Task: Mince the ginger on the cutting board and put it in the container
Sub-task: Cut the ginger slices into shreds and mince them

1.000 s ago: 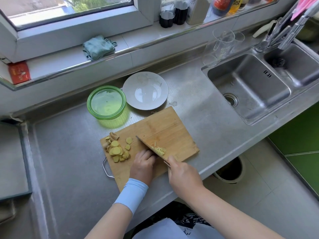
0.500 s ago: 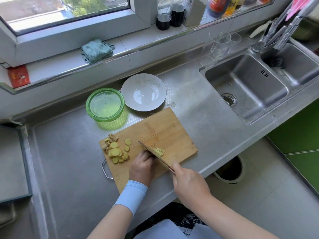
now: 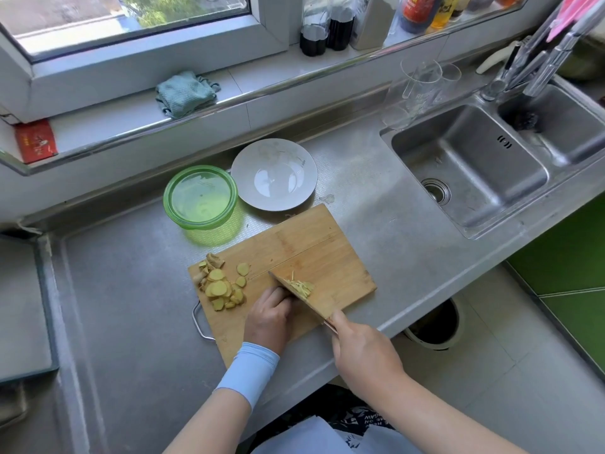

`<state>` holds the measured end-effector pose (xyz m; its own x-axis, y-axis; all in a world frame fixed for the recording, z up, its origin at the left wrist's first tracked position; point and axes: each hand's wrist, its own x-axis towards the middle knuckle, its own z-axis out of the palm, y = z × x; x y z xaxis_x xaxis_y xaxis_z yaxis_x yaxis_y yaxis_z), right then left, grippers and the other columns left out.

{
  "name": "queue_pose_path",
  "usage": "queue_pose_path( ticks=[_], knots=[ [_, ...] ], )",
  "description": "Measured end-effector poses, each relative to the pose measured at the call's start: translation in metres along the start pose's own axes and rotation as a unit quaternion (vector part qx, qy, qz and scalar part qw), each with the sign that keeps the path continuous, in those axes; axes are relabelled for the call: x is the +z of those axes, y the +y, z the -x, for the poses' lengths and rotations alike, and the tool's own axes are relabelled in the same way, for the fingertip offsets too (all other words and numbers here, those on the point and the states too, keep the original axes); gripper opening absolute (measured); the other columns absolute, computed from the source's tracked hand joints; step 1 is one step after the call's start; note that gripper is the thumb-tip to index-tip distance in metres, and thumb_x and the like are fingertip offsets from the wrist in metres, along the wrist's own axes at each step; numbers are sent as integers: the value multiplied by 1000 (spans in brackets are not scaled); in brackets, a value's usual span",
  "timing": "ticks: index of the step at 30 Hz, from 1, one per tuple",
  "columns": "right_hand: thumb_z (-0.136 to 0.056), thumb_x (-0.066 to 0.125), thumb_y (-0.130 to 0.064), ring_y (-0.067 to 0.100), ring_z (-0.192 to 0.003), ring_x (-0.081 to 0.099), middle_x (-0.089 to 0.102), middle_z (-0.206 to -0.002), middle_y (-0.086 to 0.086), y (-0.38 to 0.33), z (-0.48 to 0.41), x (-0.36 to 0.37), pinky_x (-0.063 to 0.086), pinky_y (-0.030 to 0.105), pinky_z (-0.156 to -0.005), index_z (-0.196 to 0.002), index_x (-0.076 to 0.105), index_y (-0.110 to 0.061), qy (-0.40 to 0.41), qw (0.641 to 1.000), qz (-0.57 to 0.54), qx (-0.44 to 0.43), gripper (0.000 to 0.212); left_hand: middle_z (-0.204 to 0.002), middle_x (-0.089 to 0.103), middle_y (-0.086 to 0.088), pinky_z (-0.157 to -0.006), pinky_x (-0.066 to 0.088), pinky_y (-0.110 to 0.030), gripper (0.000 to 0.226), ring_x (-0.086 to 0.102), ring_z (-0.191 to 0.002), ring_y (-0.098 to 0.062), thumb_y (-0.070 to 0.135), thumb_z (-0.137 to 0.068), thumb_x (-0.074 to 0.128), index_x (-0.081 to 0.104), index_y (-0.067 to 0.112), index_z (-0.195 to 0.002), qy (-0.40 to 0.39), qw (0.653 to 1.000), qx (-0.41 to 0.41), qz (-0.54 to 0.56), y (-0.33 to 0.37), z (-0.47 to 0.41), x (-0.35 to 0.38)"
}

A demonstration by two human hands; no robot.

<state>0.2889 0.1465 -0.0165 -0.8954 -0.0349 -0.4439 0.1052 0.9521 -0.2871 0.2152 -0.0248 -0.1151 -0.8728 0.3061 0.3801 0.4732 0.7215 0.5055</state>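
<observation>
Head view: I see right hand (image 3: 363,352) clamped round knife (image 3: 319,306) on cutting board (image 3: 314,244); left hand (image 3: 268,319) curled beside it, hold I cannot tell.

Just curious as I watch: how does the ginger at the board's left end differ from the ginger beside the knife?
The ginger slices are round, flat coins; the ginger strips are thin slivers. The slices form the bigger heap, away from the knife; the strips lie against its blade. Both are pale yellow, on the cutting board.
</observation>
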Motion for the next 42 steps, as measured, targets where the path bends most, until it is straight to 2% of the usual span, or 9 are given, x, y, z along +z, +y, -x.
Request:
queue_pose_path(
  ticks=[3,6,11,17,20,23,26,37,42],
  knots=[
    [-106,34,-29,26,-74,61,65,-86,2,-8,-11,0,42,35,-59,-121,42,-21,14,1000,-18,-7,18,-79,64,-6,-51,49,-36,20,60,-73,-29,12,-88,57,72,9,-75,-9,1000,-5,3,0,1,0],
    [-106,34,-28,29,-81,65,66,-90,4,-17,-24,-3,41,35,-60,-114,39,-23,16,1000,-20,-14,11,-78,63,-4,-51,48,-35,14,58,-73,-27,9,-84,61,72,11,-75,-23,1000,-7,1,2,-1,-3],
    [-106,35,-28,30,-81,64,65,-88,6,-17,-26,-8,37,35,-59,-108,40,-22,16,999,-30,-14,8,-83,64,-2,-66,49,-32,15,57,-81,-23,11,-78,61,75,14,-82,-69,996,-16,50,5,-8,-16],
    [-106,36,-28,29,-69,55,54,-77,3,-17,-26,-8,39,34,-58,-99,32,-25,22,999,-34,-10,9,-91,69,1,-83,48,-21,9,61,-85,-13,5,-84,68,77,7,-88,43,992,-75,97,-1,-11,-51],
    [-106,36,-27,30,-73,59,51,-76,2,-17,-25,-8,38,33,-59,-98,28,-26,21,999,-31,-10,11,-89,68,-1,-77,50,-28,11,61,-82,-19,11,-87,65,76,8,-86,19,995,-60,80,-8,-8,-52],
    [-106,36,-27,29,-81,65,63,-86,5,-17,-25,-9,39,33,-59,-103,35,-24,20,999,-29,-14,4,-86,64,-5,-66,48,-33,14,57,-77,-24,10,-89,61,74,8,-86,-58,997,21,55,-5,-5,-39],
    [-106,36,-28,27,-80,65,65,-89,4,-18,-25,-9,39,33,-59,-110,39,-22,23,999,-24,-17,7,-87,65,-6,-56,50,-35,23,56,-77,-25,9,-84,52,75,10,-85,-100,994,39,12,-3,-5,-27],
    [-103,41,-21,29,-85,67,69,-94,6,-22,-22,-5,36,32,-61,-124,41,-22,29,999,-10,-9,21,-75,61,-5,-46,48,-32,26,49,-74,-21,13,-82,48,73,10,-74,-81,996,27,-40,-1,-6,-21],
    [-105,38,-20,26,-92,67,69,-104,3,-21,-16,-2,38,31,-65,-149,27,-23,23,1000,13,-7,46,-76,65,-7,-50,52,-33,27,60,-72,-26,13,-83,49,74,9,-73,-84,995,26,-41,-5,-3,-17]
  ],
)
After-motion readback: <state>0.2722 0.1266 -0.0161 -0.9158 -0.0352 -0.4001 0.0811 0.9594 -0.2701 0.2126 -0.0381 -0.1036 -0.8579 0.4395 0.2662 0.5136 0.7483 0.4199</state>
